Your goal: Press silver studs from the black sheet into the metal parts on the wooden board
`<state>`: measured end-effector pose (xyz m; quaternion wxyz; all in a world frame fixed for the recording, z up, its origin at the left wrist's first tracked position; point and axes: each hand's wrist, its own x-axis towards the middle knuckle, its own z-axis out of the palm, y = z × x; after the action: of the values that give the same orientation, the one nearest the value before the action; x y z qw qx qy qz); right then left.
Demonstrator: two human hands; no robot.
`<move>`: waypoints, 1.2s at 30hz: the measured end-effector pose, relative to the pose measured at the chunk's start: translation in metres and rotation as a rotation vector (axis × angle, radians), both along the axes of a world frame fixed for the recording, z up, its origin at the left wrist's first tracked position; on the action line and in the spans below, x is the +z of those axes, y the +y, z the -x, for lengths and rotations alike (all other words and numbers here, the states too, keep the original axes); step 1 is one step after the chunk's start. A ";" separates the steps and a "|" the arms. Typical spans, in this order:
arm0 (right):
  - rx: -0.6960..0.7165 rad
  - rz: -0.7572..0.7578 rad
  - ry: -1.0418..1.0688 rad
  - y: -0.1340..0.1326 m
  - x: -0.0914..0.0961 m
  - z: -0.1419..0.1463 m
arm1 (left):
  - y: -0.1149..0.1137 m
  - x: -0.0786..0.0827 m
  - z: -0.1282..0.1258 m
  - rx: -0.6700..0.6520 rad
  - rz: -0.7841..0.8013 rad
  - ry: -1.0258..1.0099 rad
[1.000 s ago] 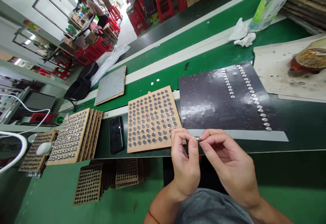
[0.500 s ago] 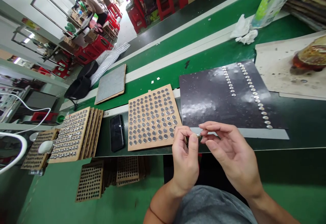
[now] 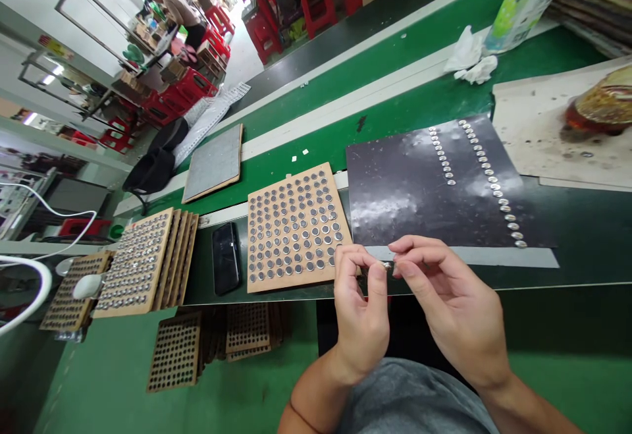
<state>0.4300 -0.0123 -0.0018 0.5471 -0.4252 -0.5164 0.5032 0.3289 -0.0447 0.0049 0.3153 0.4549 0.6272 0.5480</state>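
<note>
Both my hands are raised in front of me at the near edge of the bench. My left hand (image 3: 360,315) and my right hand (image 3: 449,309) pinch a small silver button cell (image 3: 388,266) between their fingertips, and the fingers partly hide it. To the left of my left hand lies a square wooden board (image 3: 296,282) with rows of dark button cells in round holes. A black sheet (image 3: 395,190) lies just beyond my right fingers, with lines of silver cells along it.
A phone (image 3: 226,258) and stacked wooden boards (image 3: 133,263) lie left on the green bench. A grey pad (image 3: 212,164), white cloths (image 3: 469,52) and a stained sheet (image 3: 543,144) lie beyond. A person (image 3: 178,12) works far off among red crates.
My right fingers have shifted over the cell and closed around it with my left fingers. The view has drifted slightly, and the boards and sheet sit a little higher.
</note>
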 end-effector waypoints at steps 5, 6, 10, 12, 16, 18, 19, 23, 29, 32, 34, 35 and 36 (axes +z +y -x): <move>0.011 0.066 0.081 0.000 -0.005 0.000 | -0.001 -0.001 -0.001 -0.011 -0.031 0.043; 0.022 0.078 0.113 -0.001 -0.006 -0.001 | -0.001 -0.001 -0.001 -0.012 -0.036 0.048; 0.098 0.113 0.159 -0.001 -0.007 -0.002 | 0.000 -0.001 -0.001 -0.012 -0.050 0.063; 0.133 0.127 0.135 0.000 -0.006 -0.003 | 0.001 -0.001 -0.001 -0.002 -0.051 0.065; 0.216 0.219 0.195 0.005 -0.005 -0.003 | 0.002 -0.001 0.000 -0.012 -0.028 0.023; 0.254 0.296 0.280 0.008 -0.004 -0.003 | 0.002 -0.001 0.001 -0.039 -0.004 -0.024; 0.258 0.329 0.316 0.009 -0.004 -0.003 | 0.003 -0.002 0.001 -0.050 0.012 -0.050; 0.197 0.384 0.337 0.012 -0.008 -0.004 | 0.002 -0.005 0.003 -0.073 0.091 -0.164; -0.099 0.022 -0.162 0.025 -0.027 -0.023 | 0.010 -0.008 0.032 0.138 0.167 0.101; -0.255 -0.154 -0.539 0.035 -0.034 -0.032 | 0.021 -0.010 0.050 0.357 0.308 0.439; -0.293 -0.205 -0.647 0.042 -0.038 -0.035 | 0.029 -0.015 0.056 0.392 0.414 0.598; -0.303 -0.221 -0.673 0.044 -0.040 -0.036 | 0.032 -0.017 0.057 0.384 0.452 0.655; -0.316 -0.236 -0.692 0.046 -0.042 -0.038 | 0.036 -0.020 0.056 0.371 0.476 0.699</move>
<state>0.4678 0.0342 -0.0438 0.4566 -0.5780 -0.6527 0.1769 0.2726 -0.0088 -0.0156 0.0772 0.4074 0.8752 0.2493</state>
